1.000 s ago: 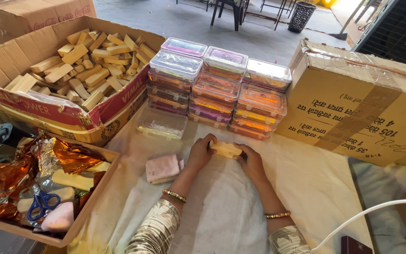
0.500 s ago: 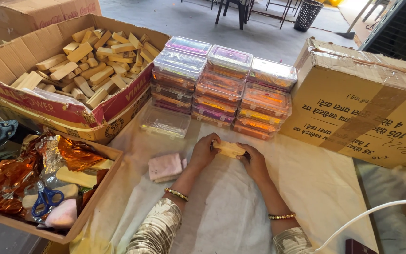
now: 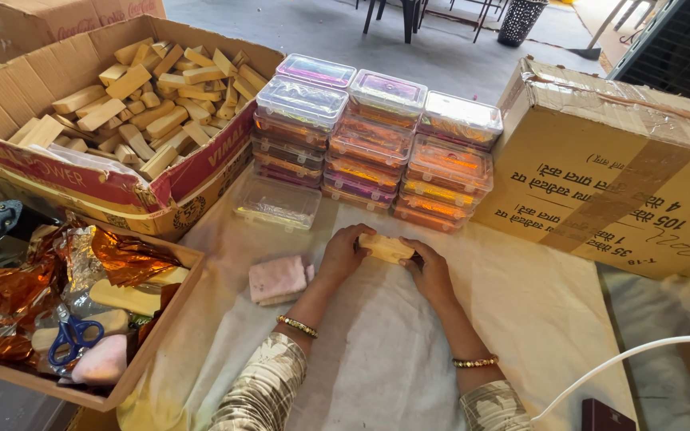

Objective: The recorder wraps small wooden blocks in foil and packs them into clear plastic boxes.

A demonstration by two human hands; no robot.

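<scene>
At the far left a wooden tray (image 3: 141, 363) holds crumpled orange and silver foil (image 3: 113, 259), blue-handled scissors (image 3: 69, 335), a pale bar and a pink pad. Behind it an open carton (image 3: 113, 187) is heaped with pale wooden blocks (image 3: 133, 88) — a large stock that looks unwrapped and unboxed as it lies there.

On the white cloth (image 3: 377, 359), just right of the tray, lies a pink cloth (image 3: 277, 279), and beyond it a single clear plastic box (image 3: 275, 203), apart from the pile; whether it is empty I cannot tell.

In the middle both hands meet on one pale block (image 3: 386, 248), which rests on the cloth in front of the stacked boxes. The left hand (image 3: 343, 254) grips its left end with fingers curled over the top, and the right hand (image 3: 429, 271) clamps the right end the same way, so the block is held between them, low on the cloth.

Behind the hands stand the finished-looking stacks (image 3: 377, 148) — lidded clear boxes several layers high, with orange, pink and yellow contents showing through.

To the right sits a taped brown carton (image 3: 616, 172), shut, and a white cable (image 3: 624, 359) crosses the near corner.

As I judge it, many boxes are filled and stacked, one block is in hand, and the heap in the open carton is what remains.
</scene>
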